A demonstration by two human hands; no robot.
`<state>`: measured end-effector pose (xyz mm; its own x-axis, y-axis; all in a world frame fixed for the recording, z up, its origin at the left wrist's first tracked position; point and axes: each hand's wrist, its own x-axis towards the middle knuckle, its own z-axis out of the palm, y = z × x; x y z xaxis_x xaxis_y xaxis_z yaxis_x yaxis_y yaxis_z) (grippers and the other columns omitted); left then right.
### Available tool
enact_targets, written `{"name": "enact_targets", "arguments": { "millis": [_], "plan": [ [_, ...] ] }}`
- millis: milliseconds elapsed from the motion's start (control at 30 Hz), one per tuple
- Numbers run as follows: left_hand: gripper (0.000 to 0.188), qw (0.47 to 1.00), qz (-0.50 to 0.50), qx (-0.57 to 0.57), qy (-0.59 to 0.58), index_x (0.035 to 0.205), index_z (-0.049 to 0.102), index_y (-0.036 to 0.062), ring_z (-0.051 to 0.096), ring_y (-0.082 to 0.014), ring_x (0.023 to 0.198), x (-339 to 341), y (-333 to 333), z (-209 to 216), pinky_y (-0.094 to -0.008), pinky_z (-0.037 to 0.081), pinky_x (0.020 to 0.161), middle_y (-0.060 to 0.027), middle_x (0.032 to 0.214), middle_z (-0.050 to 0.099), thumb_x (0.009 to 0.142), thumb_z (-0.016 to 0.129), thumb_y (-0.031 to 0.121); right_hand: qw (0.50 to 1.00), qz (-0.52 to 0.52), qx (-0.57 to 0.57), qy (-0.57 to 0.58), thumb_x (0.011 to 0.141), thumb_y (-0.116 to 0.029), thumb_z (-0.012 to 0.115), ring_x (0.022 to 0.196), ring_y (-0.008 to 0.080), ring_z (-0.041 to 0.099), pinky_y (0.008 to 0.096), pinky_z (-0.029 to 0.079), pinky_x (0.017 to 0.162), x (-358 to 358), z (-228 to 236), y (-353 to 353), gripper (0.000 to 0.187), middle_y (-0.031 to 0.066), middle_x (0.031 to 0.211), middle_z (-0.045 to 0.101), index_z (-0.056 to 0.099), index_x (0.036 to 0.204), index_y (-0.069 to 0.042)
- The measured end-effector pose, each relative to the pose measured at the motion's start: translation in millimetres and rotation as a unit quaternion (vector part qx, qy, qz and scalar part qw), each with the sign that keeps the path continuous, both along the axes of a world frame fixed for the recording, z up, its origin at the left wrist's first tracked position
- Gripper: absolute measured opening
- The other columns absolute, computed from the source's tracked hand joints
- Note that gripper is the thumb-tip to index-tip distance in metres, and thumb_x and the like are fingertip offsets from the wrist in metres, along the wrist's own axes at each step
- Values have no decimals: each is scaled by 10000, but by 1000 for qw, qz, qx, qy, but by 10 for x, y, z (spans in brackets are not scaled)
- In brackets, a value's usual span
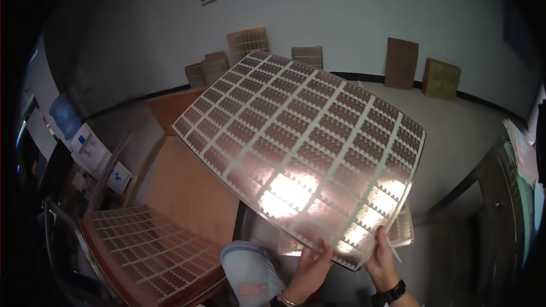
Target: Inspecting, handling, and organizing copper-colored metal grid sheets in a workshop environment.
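A large copper-coloured circuit board panel [296,119], patterned with a grid of pale lines, is held up and tilted in front of me. My left hand [311,270] grips its near edge, with the fingertips showing at the rim. My right hand [382,261] is closed on the near right corner, the thumb lying along the edge. A thin white stick [393,250], perhaps a pen, shows beside the right fingers. Bright light glares off the near part of the panel. At lower left, similar panels [153,256] lie in a stack, left of my knee.
A brown board [193,187] lies beyond the stack. More panels [404,224] sit low behind the held one, mostly hidden. Boards [401,62] lean against the far wall. A water dispenser [91,150] stands at left, a dark cabinet [495,193] at right.
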<state>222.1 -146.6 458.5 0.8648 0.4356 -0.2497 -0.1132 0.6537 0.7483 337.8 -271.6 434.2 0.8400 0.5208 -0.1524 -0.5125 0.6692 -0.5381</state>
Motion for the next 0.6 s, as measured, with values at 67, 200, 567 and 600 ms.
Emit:
{"name": "enact_targets", "arguments": {
  "millis": [67, 200, 567, 600],
  "plan": [
    [450, 987, 108, -51, -107, 1291, 311, 24, 499, -185, 1077, 108, 161, 116, -351, 439, 906, -73, 1204, 469, 884, 499, 8, 998, 26, -20, -45, 915, -236, 497, 1168, 223, 441, 397, 376, 986, -162, 297, 255, 465, 76, 1267, 450, 328, 1316, -76],
    [354, 986, 117, -33, -114, 1240, 362, -5, 517, -229, 1077, -33, 441, 291, -375, 432, 919, -134, 1186, 491, 898, 453, 19, 985, 124, -66, -104, 909, -180, 515, 1140, 211, 467, 369, 413, 950, -130, 311, 227, 470, 99, 1260, 454, 327, 1327, -78],
    [345, 974, 211, -5, -87, 1224, 418, -6, 555, -213, 1023, -241, 919, 361, -333, 464, 876, -119, 1149, 540, 898, 470, 91, 971, 186, -123, -89, 912, -55, 474, 1066, 281, 560, 347, 487, 883, -117, 489, -180, 377, 208, 1143, 558, 414, 1283, -30],
    [348, 971, 223, -11, -86, 1225, 418, -8, 558, -212, 1020, -247, 931, 347, -332, 467, 874, -120, 1147, 543, 897, 473, 93, 971, 182, -121, -98, 913, -64, 477, 1065, 278, 560, 344, 491, 877, -127, 509, -174, 375, 210, 1136, 562, 415, 1281, -28]
  ]
}}
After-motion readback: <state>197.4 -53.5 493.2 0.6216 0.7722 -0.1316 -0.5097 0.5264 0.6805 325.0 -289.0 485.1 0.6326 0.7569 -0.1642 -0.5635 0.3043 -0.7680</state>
